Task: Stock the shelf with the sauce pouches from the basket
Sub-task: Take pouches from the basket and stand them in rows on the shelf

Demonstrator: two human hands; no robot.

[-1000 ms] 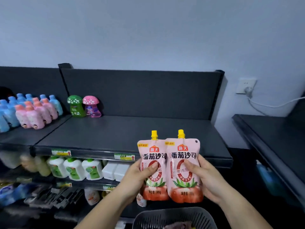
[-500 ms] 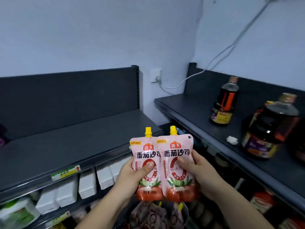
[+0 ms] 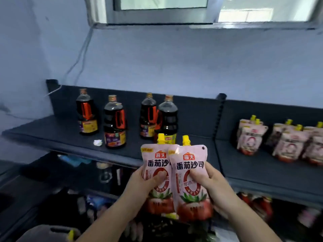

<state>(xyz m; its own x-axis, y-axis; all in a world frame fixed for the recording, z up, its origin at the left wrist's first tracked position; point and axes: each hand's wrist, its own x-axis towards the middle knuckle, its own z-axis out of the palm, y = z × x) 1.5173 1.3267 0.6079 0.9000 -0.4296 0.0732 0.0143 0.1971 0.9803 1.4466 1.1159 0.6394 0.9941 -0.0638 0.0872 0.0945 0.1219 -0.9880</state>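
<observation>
Pouches: I see two pink sauce pouches with yellow caps held upright side by side, the left pouch partly tucked behind the right pouch, both in the air in front of the shelf's front edge.
Left hand: wrapped round the left pouch, thumb pressed on its printed face, fingers behind it.
Right hand: gripping the right pouch from its outer side, thumb on the front.
Shelf: a dark top board with a dark back panel, split by an upright post; my view meets it just past the pouches.
Stocked pouches: matching pink packs stand in clusters on the right section, blurred.
Bottles: four dark sauce bottles with red handles stand on the left section, well apart from the stocked pouches.
White scrap: lies on the board just beside the second bottle from the left.
Lower shelves: goods below the board are too blurred for me to name.
Wall: pale blue, a cable running down it to the shelf's left corner, a window above.
</observation>
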